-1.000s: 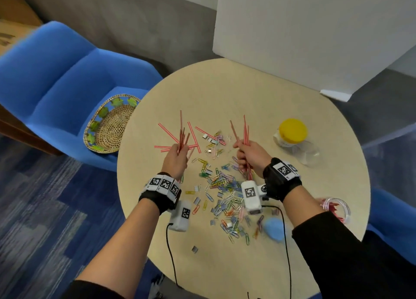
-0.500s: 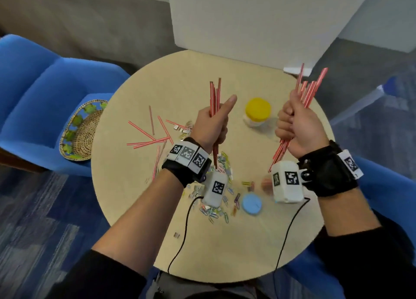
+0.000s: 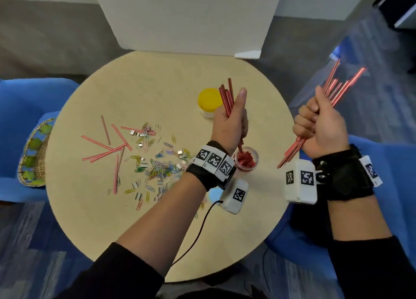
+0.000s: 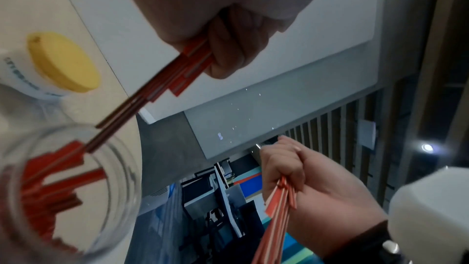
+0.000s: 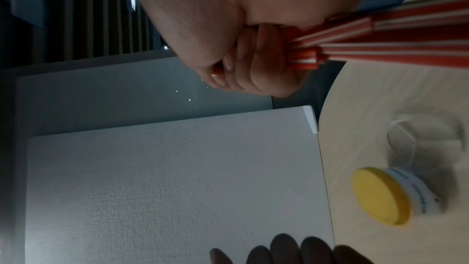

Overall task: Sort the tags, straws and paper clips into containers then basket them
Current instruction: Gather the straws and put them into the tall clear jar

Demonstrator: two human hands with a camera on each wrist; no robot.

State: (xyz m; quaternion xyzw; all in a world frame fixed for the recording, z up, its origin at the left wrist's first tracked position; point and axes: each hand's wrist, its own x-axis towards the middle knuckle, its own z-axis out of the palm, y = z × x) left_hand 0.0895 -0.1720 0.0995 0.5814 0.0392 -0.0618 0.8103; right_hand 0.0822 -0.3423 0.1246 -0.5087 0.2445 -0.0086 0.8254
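Observation:
My left hand (image 3: 230, 123) grips a bundle of red-and-white striped straws (image 3: 227, 97) upright above a small clear jar (image 3: 245, 158) that holds more red straws; the bundle's lower ends reach the jar's mouth (image 4: 83, 148). My right hand (image 3: 319, 127) grips a second bundle of straws (image 3: 340, 87), held past the table's right edge. More loose straws (image 3: 105, 150) lie on the left of the round table (image 3: 157, 84), beside a scatter of coloured paper clips (image 3: 157, 170) and small silver tags (image 3: 132, 132).
A clear jar with a yellow lid (image 3: 208, 101) lies on its side behind my left hand. A woven basket (image 3: 33, 154) sits on a blue chair (image 3: 20, 100) at the left. A white board (image 3: 186, 17) stands at the table's far edge. A blue lid (image 3: 213, 195) lies under my left wrist.
Both hands rose from the table with straw bundles. My left hand moved right over the straw jar; my right hand swung out past the table's right edge. The view shifted right.

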